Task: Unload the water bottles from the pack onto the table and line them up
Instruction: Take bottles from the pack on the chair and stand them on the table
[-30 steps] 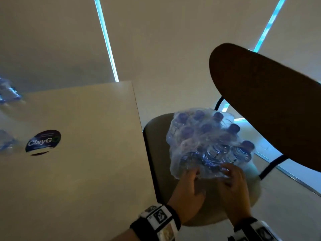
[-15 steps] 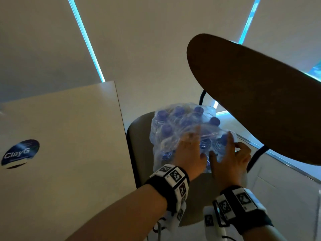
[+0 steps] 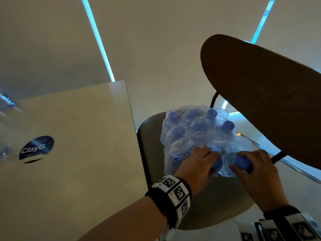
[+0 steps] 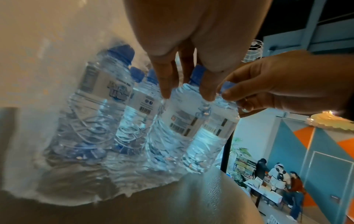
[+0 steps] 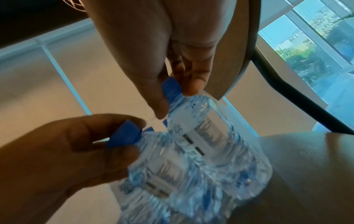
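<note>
So the pack (image 3: 194,134) of water bottles is sitting on the chair seat (image 3: 217,202), right next to the table (image 3: 78,153), wrapped in crinkly clear plastic with the blue caps poking up under it. Both hands are at the near edge of the pack, side by side and close together.

Left hand (image 3: 196,166) is on one bottle (image 5: 159,163) at the front. From the right wrist view you can see its thumb and fingers pinching the blue cap, curled in around it. In the left wrist view the fingers (image 4: 166,78) point down onto the bottle tops, slightly spread.

Right hand (image 3: 255,169) has the next bottle over (image 5: 208,130), the one at the corner nearest the chair's back. Thumb and a finger pinch that cap from either side, and the bottle leans a bit. The two gripped bottles are touching each other, both with their bases down by the seat.

The rest of the bottles (image 4: 103,97) stand upright in rows behind those two, labels showing through the wrap.

On the table there's a round dark sticker (image 3: 36,148), and at the far left edge some blurry clear shapes with blue on them, too smeared to tell what they are
</note>
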A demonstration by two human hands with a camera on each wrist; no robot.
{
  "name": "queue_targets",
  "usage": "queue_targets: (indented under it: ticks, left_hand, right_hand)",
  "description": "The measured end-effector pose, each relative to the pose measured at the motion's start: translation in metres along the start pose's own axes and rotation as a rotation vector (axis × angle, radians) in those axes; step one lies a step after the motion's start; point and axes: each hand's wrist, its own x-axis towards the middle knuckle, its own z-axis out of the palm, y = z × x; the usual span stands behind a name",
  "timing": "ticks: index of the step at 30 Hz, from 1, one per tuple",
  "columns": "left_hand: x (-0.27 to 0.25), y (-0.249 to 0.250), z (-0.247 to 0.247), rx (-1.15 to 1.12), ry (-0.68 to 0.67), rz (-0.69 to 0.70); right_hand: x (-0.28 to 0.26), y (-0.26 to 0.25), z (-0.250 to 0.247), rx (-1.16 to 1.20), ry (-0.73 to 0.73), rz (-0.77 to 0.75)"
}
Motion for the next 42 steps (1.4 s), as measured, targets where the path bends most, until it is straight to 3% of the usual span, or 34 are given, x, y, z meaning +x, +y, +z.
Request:
queue_targets:
  ticks: [4,7,11,15,19,24,29,34,42]
  left_hand:
    - [-0.039,-0.008,-0.027,-0.088,-0.001,-0.01]
    - [-0.086,-0.017,-0.069,-0.22,0.094,-0.097]
    - [-0.154,-0.05,-0.145,-0.244,0.264,-0.254]
    - [-0.21,-0.109,-0.218,-0.128,0.43,-0.397]
    - [-0.243,-0.183,-0.282,0.049,0.484,-0.522]
    - [-0.255,-0.271,-0.348,0.217,0.402,-0.613]
    - [-0.255,-0.343,-0.389,0.306,0.306,-0.693]
    - [-0.253,-0.386,-0.397,0.344,0.223,-0.77]
    - [-0.253,-0.406,-0.392,0.456,0.162,-0.865]
  right_hand:
    - [-0.011,-0.03,-0.021,-0.08,-0.193,-0.059]
    - [-0.01,-0.052,-0.019,-0.116,-0.296,-0.134]
    - [-0.013,-0.148,0.002,-0.05,-0.29,-0.336]
    - [-0.011,-0.252,0.054,-0.058,-0.364,-0.518]
    - [-0.003,-0.345,0.122,0.005,-0.388,-0.657]
    - [0.013,-0.441,0.207,0.068,-0.432,-0.719]
    - [0.022,-0.51,0.275,-0.071,-0.522,-0.729]
    - [0.034,-0.543,0.321,-0.157,-0.543,-0.714]
    - [0.043,-0.572,0.351,-0.224,-0.58,-0.76]
